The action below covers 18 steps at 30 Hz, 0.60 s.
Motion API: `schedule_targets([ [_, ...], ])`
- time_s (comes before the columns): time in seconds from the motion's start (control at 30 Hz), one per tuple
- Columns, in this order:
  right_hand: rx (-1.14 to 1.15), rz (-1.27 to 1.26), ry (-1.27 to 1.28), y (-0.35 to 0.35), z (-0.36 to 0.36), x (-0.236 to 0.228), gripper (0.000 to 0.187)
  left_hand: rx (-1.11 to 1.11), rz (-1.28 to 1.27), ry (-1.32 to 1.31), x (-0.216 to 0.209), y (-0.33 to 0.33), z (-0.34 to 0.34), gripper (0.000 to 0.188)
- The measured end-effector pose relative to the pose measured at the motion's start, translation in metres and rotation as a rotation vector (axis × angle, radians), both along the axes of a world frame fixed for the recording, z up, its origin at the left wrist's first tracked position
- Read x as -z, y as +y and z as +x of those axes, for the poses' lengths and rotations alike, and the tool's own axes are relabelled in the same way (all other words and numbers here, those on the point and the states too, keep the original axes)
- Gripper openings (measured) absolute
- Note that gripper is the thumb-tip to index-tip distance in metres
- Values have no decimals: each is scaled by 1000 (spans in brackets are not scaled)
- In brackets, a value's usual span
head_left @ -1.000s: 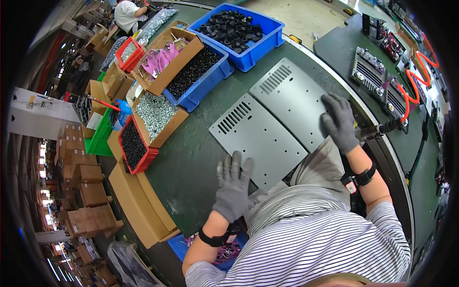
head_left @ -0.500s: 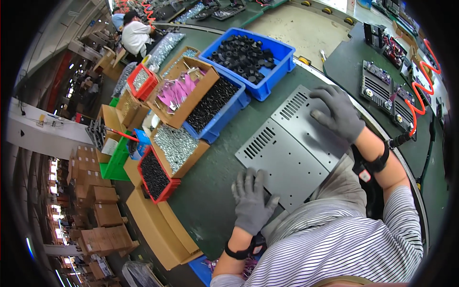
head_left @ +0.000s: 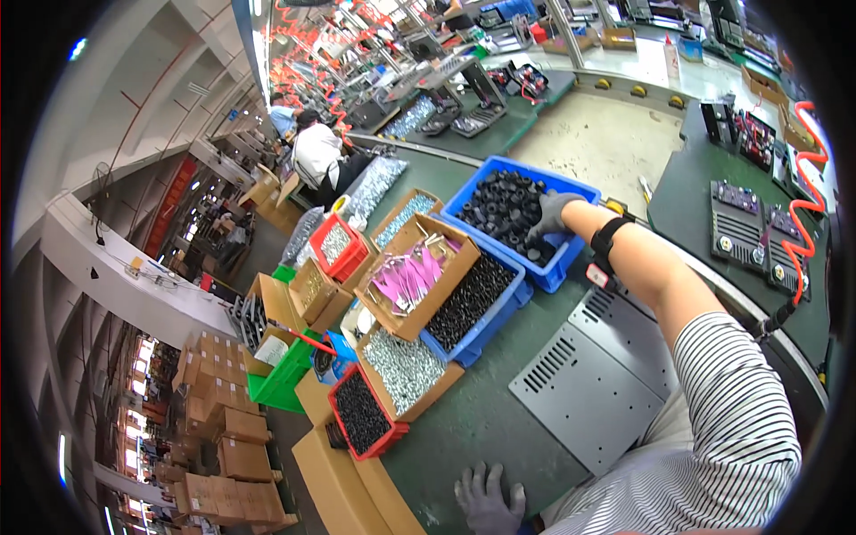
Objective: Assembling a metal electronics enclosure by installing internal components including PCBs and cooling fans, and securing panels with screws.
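My right hand [head_left: 551, 214], in a grey glove, reaches into a blue bin [head_left: 571, 264] of black round parts [head_left: 499, 207] and rests among them; I cannot tell whether its fingers grip one. My left hand [head_left: 489, 501], also gloved, lies flat with fingers spread on the dark green table near its front edge. Two grey perforated metal plates [head_left: 588, 392] lie side by side on the table between my arms.
Left of the blue bin stand a cardboard box of pink pieces [head_left: 408, 276], a blue bin of small black parts [head_left: 471, 301], boxes of silver screws [head_left: 403, 367] and red trays [head_left: 361, 412]. Black electronic units [head_left: 738, 223] sit at the right. People work at the far end.
My right hand left the metal plate and reached forward into the blue bin of black parts. My left hand slid off the plate toward the table's front edge. The view tilted upward.
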State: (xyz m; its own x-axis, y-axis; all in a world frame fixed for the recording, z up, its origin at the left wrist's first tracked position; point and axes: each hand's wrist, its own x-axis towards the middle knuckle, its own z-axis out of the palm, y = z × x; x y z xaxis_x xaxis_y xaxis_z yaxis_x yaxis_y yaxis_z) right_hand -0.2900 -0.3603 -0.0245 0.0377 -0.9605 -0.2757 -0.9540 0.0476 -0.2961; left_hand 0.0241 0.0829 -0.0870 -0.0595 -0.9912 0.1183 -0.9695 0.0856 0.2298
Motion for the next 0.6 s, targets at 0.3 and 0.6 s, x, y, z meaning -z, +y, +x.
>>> schedule_targets([
  [0.3, -156, 341, -123, -2, -10, -23, 95, -4, -38, 23, -1, -1, -2, 54],
  [0.6, -156, 356, 33, 12, -5, -29, 115, -14, -63, -46, 0, -4, -3, 48],
])
